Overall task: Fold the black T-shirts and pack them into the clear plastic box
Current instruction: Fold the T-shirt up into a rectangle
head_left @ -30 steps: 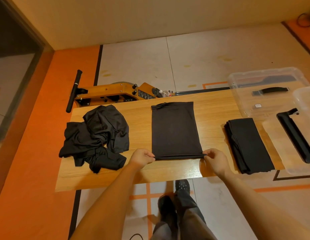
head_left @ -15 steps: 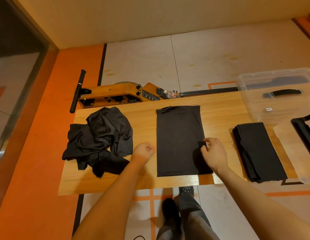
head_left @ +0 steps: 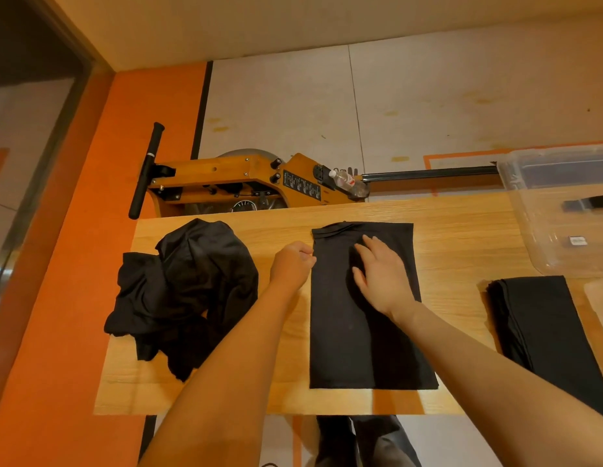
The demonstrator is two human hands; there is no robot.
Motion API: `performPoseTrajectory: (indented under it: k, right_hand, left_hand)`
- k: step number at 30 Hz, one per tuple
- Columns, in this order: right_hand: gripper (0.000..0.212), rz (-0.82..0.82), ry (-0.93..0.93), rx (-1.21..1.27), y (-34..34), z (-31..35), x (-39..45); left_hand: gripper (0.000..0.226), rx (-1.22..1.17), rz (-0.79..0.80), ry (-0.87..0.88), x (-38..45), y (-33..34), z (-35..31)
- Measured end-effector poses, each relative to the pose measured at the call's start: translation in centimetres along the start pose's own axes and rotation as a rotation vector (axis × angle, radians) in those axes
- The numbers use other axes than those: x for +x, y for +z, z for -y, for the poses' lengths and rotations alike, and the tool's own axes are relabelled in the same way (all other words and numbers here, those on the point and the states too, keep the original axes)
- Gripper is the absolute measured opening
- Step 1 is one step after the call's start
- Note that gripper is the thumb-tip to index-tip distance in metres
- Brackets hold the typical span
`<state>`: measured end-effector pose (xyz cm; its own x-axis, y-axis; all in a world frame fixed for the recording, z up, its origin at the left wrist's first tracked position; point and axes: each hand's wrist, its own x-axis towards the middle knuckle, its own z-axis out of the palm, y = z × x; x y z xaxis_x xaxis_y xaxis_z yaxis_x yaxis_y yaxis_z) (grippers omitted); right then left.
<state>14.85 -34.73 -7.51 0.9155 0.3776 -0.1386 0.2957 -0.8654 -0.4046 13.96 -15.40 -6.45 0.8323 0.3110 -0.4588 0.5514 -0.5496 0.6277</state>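
Note:
A black T-shirt [head_left: 354, 348], folded into a long narrow strip, lies lengthwise in the middle of the wooden table [head_left: 462, 237]. My right hand [head_left: 381, 278] lies flat on its upper half with the fingers straight. My left hand [head_left: 291, 262] is curled into a fist at the strip's left edge, and I see no cloth in it. A crumpled pile of black T-shirts [head_left: 192, 291] sits at the left. A stack of folded black shirts [head_left: 543, 325] lies at the right. The clear plastic box [head_left: 543, 224] stands at the table's far right corner, partly cut off.
A wooden rowing machine [head_left: 232, 183] with a black handle stands on the floor behind the table, with a plastic bottle [head_left: 347, 180] on it. A clear lid's edge [head_left: 597, 294] shows at the right border. My legs are below the table's near edge.
Both hands let go of the strip's near end and moved up along it. My right hand now lies flat on its upper half. The camera came closer.

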Motion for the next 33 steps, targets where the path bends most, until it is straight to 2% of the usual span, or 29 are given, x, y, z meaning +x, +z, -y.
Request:
performPoseTrajectory:
  k: [3,7,9,13,16,19,27,33]
  right_hand:
    - [0.058,0.059,-0.043,-0.013,0.8,-0.1,1.8]
    - [0.059,0.069,-0.058,-0.044,1.6,-0.2,3.2]
    - [0.061,0.043,-0.044,-0.051,1.9,-0.2,3.4]
    - [0.065,0.025,-0.022,-0.055,2.4,-0.4,3.6]
    - [0.062,0.019,-0.02,-0.063,2.6,-0.5,3.6]
    - [0.061,0.017,-0.011,-0.071,2.8,-0.5,3.7]
    - [0.056,-0.008,-0.02,-0.079,3.0,-0.9,3.8]
    - [0.056,-0.013,-0.018,-0.08,3.1,-0.9,3.9]
  left_hand:
    - [0.026,0.032,-0.013,-0.001,1.7,0.5,-0.4]
    - [0.016,-0.028,-0.031,-0.054,3.5,0.6,-1.1]
    - [0.025,-0.095,-0.051,-0.118,4.4,0.6,-1.3]
    - [0.019,-0.328,-0.024,-0.253,5.9,0.5,-1.5]
    - [0.021,-0.391,0.012,-0.279,6.6,0.3,-1.9]
    - [0.011,-0.343,0.032,-0.277,6.9,0.1,-2.5]
    - [0.02,-0.227,0.207,-0.25,6.3,-0.6,-4.0]
    - [0.006,-0.16,0.136,-0.176,6.7,-0.4,-3.9]
